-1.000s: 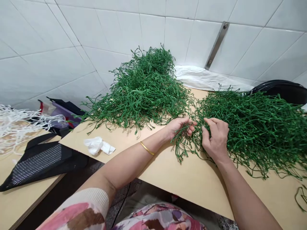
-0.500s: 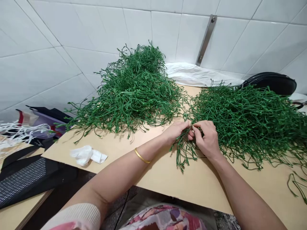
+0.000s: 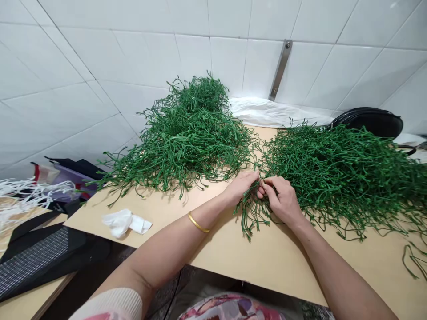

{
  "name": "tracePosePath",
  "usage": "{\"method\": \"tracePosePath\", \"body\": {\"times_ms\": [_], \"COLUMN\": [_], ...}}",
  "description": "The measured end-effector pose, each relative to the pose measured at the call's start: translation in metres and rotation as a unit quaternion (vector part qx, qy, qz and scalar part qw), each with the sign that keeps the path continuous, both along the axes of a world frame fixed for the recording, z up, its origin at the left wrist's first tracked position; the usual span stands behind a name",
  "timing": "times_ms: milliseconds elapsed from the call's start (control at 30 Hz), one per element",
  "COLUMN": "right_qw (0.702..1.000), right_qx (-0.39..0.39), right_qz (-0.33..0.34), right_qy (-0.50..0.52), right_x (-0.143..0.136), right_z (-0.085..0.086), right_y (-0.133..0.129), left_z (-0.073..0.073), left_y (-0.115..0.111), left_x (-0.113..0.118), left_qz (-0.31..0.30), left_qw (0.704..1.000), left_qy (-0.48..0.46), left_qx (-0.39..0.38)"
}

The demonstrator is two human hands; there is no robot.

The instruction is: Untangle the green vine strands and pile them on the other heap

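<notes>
1. L hand point(image 3: 240, 186): fingers curled around a small bunch of green cords point(image 3: 248, 212), ends hanging below the palm over the tan tabletop point(image 3: 267, 262).
2. R hand point(image 3: 283, 200): thumb & forefinger pinched together right at L hand's fingertips; what's btwn them is too small to tell.
3. Green cords w/ knotted-looking ends lie in 2 big heaps: L heap point(image 3: 193, 133), taller, up near the wall; R heap point(image 3: 347, 173), wider, beyond & to the right of R hand. Few strands btwn them.
4. Gold bangle point(image 3: 198, 223) on L forearm, nr the wrist.
5. Crumpled white tissue point(image 3: 124, 223) on tabletop, L side, nr front edge.
6. Behind R heap: black case point(image 3: 370, 122). White sheet point(image 3: 273, 113) along the wall btwn heaps, below a metal strip point(image 3: 280, 69) on the tiles.
7. Far L, other surface: white cords point(image 3: 28, 195) + black mesh bag point(image 3: 35, 260).
</notes>
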State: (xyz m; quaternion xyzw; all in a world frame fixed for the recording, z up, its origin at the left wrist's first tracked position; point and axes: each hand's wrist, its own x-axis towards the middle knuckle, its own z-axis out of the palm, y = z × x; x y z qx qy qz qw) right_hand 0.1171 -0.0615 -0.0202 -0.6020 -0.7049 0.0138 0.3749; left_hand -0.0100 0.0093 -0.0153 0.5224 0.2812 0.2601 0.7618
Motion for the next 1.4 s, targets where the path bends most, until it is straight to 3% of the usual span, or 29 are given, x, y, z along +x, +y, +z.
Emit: {"method": "tracePosePath", "body": {"times_ms": [167,433,633,867,1167,1300,1400], "right_qw": [0.998,0.998,0.998,0.994,0.978,0.977,0.983], "right_qx": [0.012,0.035,0.045,0.066,0.110,0.118,0.122], "right_qz": [-0.033,-0.053,-0.036,-0.047,-0.120,-0.104,-0.081], "right_qy": [0.044,-0.009,-0.023,-0.072,-0.132,-0.142,-0.115], "right_x": [0.003,0.001,0.003,0.004,0.008,0.008,0.012], "right_z": [0.001,0.003,0.000,0.002,0.006,0.010,0.016], "right_y": [0.000,-0.002,-0.001,-0.001,-0.001,-0.002,-0.004], "left_z": [0.005,0.017,0.015,0.013,0.010,0.012,0.011], "left_y": [0.000,-0.003,-0.002,-0.001,0.001,0.004,0.017], "left_x": [-0.003,-0.010,-0.009,-0.007,-0.004,-0.005,-0.010], "left_qz": [0.011,0.001,0.004,0.046,0.003,0.001,0.055], "left_qw": [1.000,0.996,0.999,0.998,0.988,0.976,0.968], "left_qy": [0.005,0.015,0.012,-0.001,-0.048,-0.071,-0.087], "left_qx": [0.010,0.091,-0.038,-0.045,-0.144,-0.205,-0.229]}}
